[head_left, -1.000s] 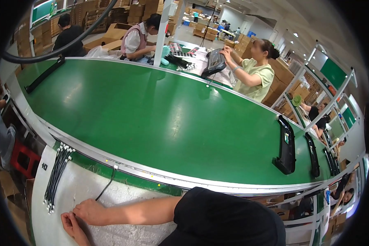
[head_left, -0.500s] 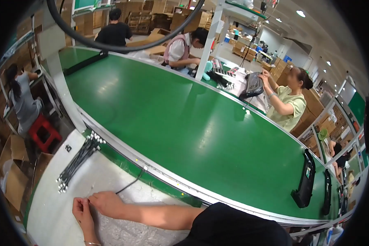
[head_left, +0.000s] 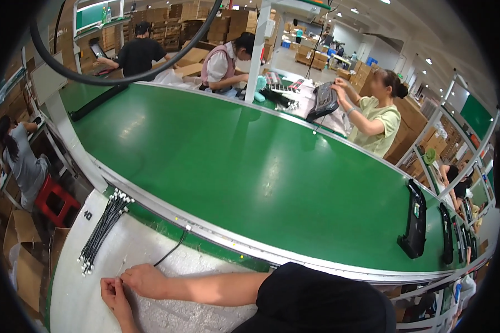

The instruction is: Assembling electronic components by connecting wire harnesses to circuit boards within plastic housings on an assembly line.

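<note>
My left hand (head_left: pixel 115 296) and my right hand (head_left: pixel 145 281) meet fingertip to fingertip above the white padded surface (head_left: pixel 197 266). Both are closed in a pinch. A thin black cable (head_left: pixel 172 251) comes out from behind my right hand and runs up to a small white connector (head_left: pixel 188 227) at the belt's metal edge. Its other end is hidden at my fingers, and whatever they pinch is too small to make out. Beyond my hands lies a bundle of black cables (head_left: pixel 103 230) with white connectors.
A green conveyor belt (head_left: pixel 205 161) crosses in front. Black long housings (head_left: pixel 414 222) stand on its right end, and another black bar (head_left: pixel 97 102) lies far left. Across the belt a co-worker (head_left: pixel 380 119) handles a black device (head_left: pixel 324 101). A black hose (head_left: pixel 122 75) loops overhead.
The view has shifted, so the belt and background sit differently in the picture. My hands stay pinched together in nearly the same pose. A person in black at the back now has an arm stretched leftward.
</note>
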A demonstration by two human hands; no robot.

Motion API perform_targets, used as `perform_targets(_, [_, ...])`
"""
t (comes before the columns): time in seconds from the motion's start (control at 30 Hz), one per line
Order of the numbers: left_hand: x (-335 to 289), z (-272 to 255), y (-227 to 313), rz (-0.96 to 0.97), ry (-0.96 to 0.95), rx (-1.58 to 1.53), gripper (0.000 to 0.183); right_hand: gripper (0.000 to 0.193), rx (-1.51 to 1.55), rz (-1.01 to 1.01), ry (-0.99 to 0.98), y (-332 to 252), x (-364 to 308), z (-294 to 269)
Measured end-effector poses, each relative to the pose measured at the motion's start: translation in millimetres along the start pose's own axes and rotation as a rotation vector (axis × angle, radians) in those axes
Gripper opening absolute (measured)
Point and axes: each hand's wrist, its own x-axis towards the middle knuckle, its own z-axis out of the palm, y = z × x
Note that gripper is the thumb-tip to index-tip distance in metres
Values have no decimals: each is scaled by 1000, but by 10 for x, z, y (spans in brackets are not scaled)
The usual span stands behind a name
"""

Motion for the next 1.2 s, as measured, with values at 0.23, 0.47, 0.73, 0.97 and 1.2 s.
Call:
perform_targets(0.23, [-7,-22,-21,-23,5,-53,19,5,-12,7,-20,-30,17,21])
perform_targets(0.47, [-16,3,-28,23,29,-40,21,5,13,-2,32,-38,1,37])
perform_targets(0.73, [1,35,-22,-8,30,-62,17,6,8,-7,28,3,19,48])
perform_targets(0.97, [35,30,-114,73,51,-67,17,6,31,-16,45,-29,0,61])
perform_targets(1.2, [36,-23,-177,38,13,-42,19,7,29,-27,89,4,-4,102])
